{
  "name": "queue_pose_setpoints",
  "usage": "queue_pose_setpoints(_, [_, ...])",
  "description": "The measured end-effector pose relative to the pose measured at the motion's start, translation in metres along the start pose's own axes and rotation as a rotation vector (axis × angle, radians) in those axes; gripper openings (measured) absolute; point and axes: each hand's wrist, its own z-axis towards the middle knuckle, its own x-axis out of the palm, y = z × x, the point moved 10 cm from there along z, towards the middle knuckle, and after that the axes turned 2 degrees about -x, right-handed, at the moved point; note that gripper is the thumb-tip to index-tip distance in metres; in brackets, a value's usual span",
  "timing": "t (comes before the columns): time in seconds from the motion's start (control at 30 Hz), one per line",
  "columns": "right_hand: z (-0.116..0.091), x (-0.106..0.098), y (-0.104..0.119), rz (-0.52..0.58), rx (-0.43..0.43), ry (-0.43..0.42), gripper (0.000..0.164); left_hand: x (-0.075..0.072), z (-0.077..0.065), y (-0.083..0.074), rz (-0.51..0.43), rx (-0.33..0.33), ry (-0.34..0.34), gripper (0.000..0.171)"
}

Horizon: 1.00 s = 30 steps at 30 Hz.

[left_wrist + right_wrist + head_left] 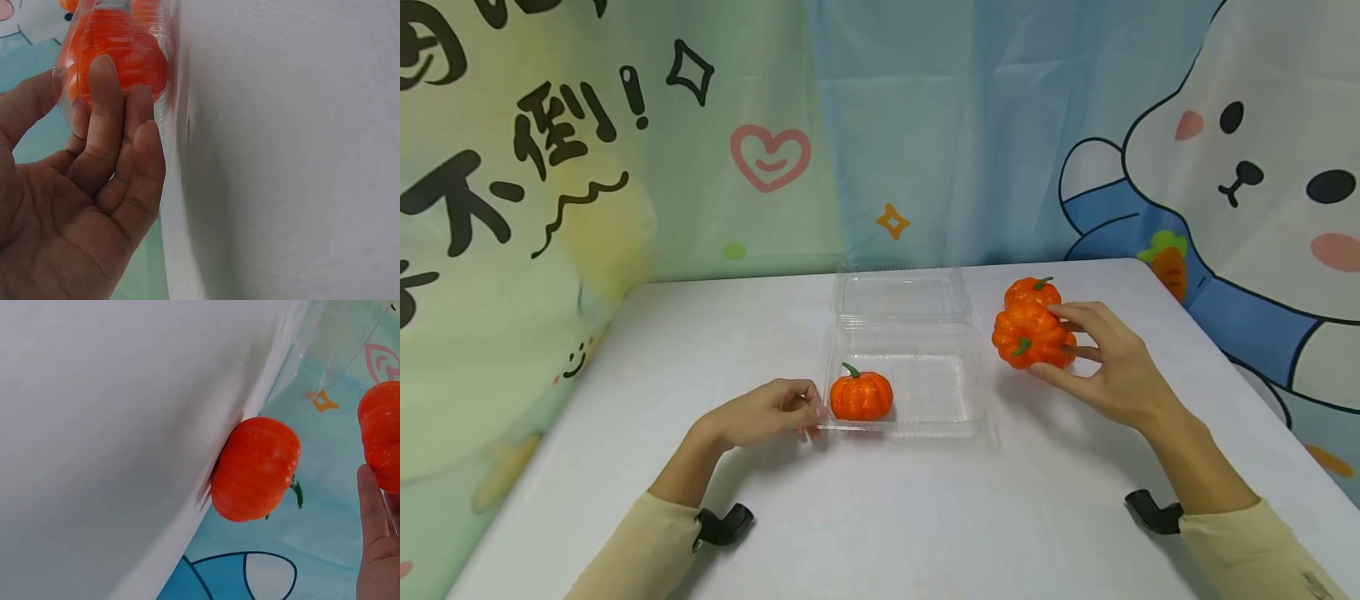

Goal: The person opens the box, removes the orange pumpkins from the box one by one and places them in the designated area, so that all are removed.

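Note:
A clear plastic clamshell box (936, 392) lies with its lid folded back. Inside its front left corner sits a small orange pumpkin (861, 397) with a green stem. My left hand (771, 414) pinches the box at that corner; the left wrist view has the thumb at the rim and the fingers (105, 119) against the wall. To the right of the box, my right hand (1108, 358) holds a second pumpkin (1028, 335) above the table, thumb below and fingers above, its stem facing me. Behind it stands a third pumpkin (256, 469), partly hidden in the head view.
The box's lid (902, 296) lies toward the back edge of the white table (880, 517). A printed cloth (955, 125) with a cartoon bear hangs behind and along the sides. Black wrist mounts (724, 527) sit at both sleeves.

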Motion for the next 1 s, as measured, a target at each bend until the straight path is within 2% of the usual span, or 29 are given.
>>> queue_pose_setpoints(0.27, [-0.012, 0.001, -0.007, 0.032, -0.001, 0.036, 0.077, 0.001, 0.000, 0.000, -0.007, -0.002, 0.006, 0.021])
queue_pose_setpoints(0.5, [-0.020, 0.002, -0.013, 0.000, 0.041, 0.097, 0.074, 0.003, 0.000, 0.000, -0.013, -0.006, 0.010, 0.021])
queue_pose_setpoints(0.87, [-0.032, 0.002, -0.023, -0.027, 0.111, 0.226, 0.066, 0.002, 0.002, 0.000, 0.014, -0.014, 0.006, 0.020])
queue_pose_setpoints(1.0, [-0.036, 0.005, -0.027, -0.006, 0.133, 0.285, 0.062, 0.002, 0.002, 0.000, 0.014, -0.011, 0.010, 0.019])
